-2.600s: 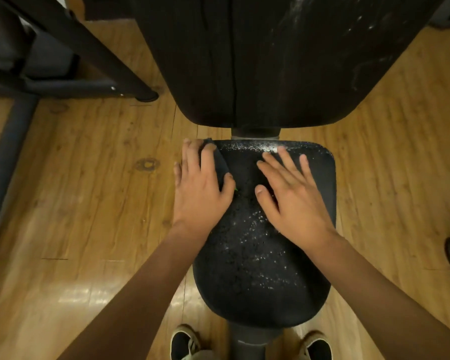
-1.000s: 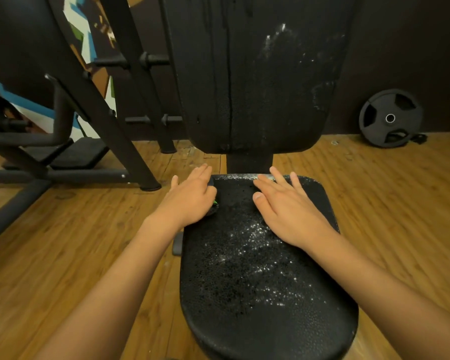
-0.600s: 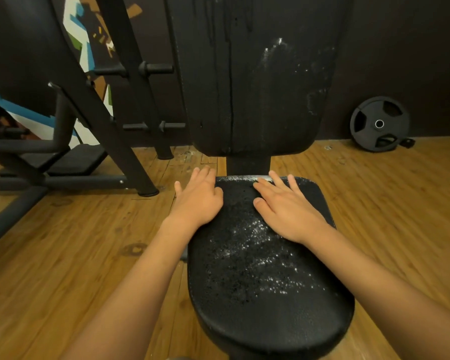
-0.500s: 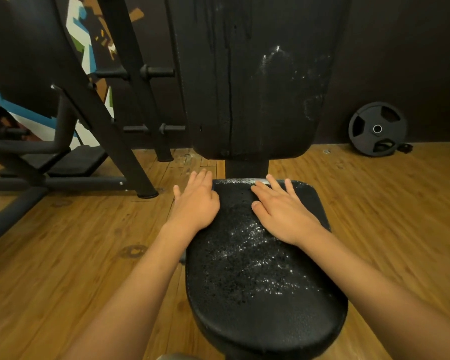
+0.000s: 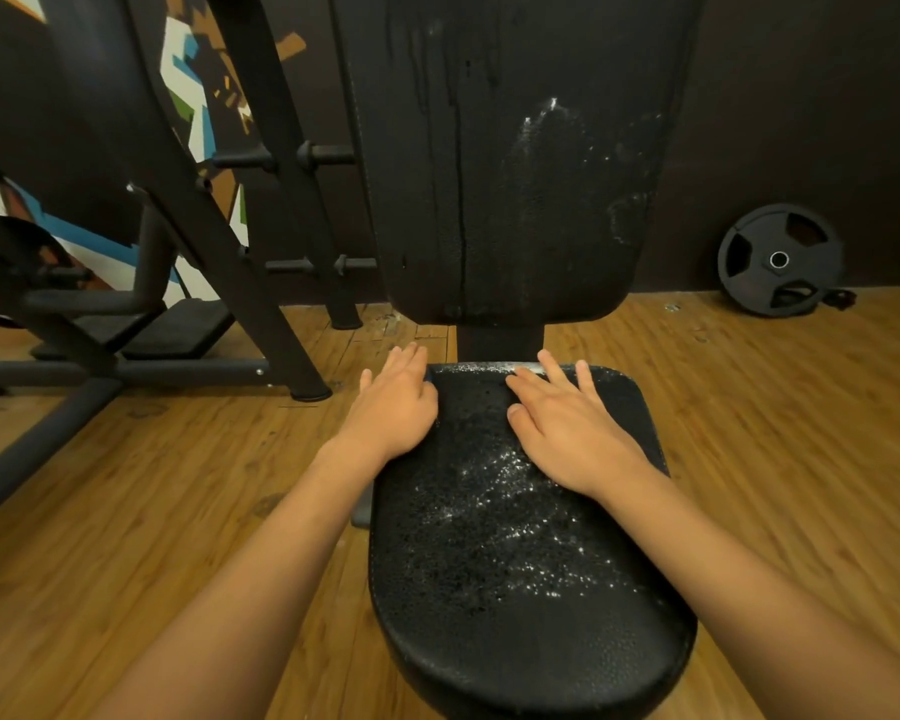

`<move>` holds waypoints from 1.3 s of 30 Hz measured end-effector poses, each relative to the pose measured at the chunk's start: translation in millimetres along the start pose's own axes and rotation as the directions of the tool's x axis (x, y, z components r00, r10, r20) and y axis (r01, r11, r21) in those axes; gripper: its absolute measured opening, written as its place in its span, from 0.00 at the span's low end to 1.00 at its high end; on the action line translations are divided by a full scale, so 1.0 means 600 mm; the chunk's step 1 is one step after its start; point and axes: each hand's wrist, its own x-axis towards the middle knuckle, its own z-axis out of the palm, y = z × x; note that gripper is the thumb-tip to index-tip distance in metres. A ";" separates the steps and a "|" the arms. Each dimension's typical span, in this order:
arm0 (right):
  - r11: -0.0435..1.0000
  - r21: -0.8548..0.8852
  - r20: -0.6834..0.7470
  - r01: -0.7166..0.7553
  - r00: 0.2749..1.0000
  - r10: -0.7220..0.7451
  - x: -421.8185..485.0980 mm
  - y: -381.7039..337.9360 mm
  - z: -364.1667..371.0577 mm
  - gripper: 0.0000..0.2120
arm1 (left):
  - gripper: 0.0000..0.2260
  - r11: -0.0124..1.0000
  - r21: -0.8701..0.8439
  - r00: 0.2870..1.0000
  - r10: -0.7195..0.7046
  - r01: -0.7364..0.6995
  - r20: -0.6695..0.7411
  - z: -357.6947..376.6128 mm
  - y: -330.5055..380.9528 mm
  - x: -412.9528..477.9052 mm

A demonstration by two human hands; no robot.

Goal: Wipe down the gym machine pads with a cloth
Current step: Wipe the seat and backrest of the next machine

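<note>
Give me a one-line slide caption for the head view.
Left hand and right hand lie flat on the far end of the wet-speckled seat pad, below the streaked back pad.

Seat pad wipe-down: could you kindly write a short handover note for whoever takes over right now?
The left hand lies flat, fingers straight, on the far left corner of the seat pad.
The right hand lies flat on the pad's far right part, holding nothing.
The cloth is not plainly visible; possibly under the left hand.
Done: nothing looks finished; white specks cover the seat's middle.
Left: wipe the seat, then the back pad, which shows white smears.
</note>
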 end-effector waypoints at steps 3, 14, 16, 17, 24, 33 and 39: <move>1.000 0.007 -0.001 -0.005 1.000 0.005 0.001 -0.001 -0.002 0.26 | 0.26 1.000 0.012 1.000 0.013 -0.014 0.018 -0.007 -0.002 0.008; 1.000 0.003 0.006 -0.001 1.000 0.001 -0.004 0.001 -0.001 0.24 | 0.27 0.996 0.077 0.999 0.037 -0.038 0.021 -0.001 -0.014 -0.037; 1.000 -0.005 0.003 0.000 1.000 0.000 -0.002 0.002 0.000 0.25 | 0.26 0.998 0.047 0.999 0.037 -0.037 0.011 0.002 -0.020 -0.043; 1.000 -0.007 0.003 -0.002 1.000 0.002 -0.001 0.001 -0.001 0.25 | 0.26 0.998 0.043 0.999 0.034 -0.034 0.014 -0.001 -0.019 -0.038; 1.000 -0.021 0.007 0.000 1.000 0.000 -0.001 0.000 -0.001 0.25 | 0.25 0.999 0.032 0.998 0.004 -0.006 0.067 -0.020 -0.006 0.013; 0.999 -0.048 0.007 0.001 1.000 0.000 0.000 0.001 0.000 0.26 | 0.27 1.000 -0.001 0.999 0.030 -0.030 0.029 -0.005 -0.028 -0.032; 0.998 -0.059 0.010 -0.011 1.000 0.011 -0.002 -0.002 -0.004 0.26 | 0.27 0.996 0.085 0.998 0.006 -0.012 0.068 -0.021 -0.013 -0.011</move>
